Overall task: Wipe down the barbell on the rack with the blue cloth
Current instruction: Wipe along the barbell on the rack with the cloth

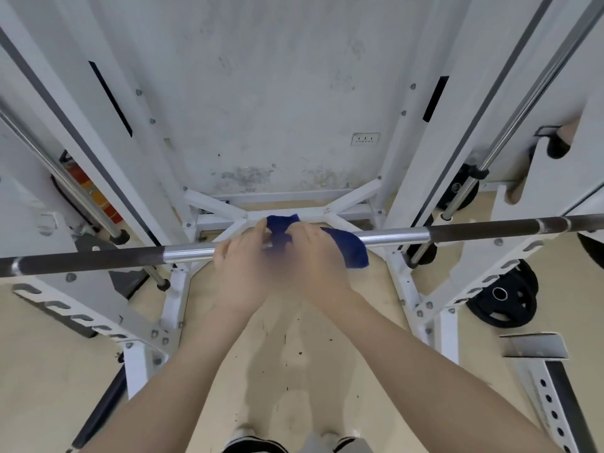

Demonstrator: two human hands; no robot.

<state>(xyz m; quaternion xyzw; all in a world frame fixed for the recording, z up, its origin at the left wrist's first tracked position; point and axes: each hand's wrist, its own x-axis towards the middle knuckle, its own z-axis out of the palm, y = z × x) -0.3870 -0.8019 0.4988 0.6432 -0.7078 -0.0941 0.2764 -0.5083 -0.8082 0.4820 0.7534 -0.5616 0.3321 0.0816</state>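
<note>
The barbell [392, 236] runs across the white rack [421, 178], with a shiny middle part and dark knurled parts toward both ends. A blue cloth [346, 248] is draped over the shiny middle of the bar. My left hand [243, 268] and my right hand [315, 256] meet at the bar's centre, and both hold the cloth between them. One corner of the cloth sticks up behind my hands; a larger flap hangs to the right of my right hand. The hands are a little blurred, and the fingers are partly hidden by the cloth.
Chrome guide rods [510, 125] slant down on both sides of the rack. Black weight plates [503, 295] lean at the lower right. A red canister [94, 194] stands behind the left upright. A wall socket [365, 139] is on the stained wall. My shoes [248, 443] stand on the beige floor.
</note>
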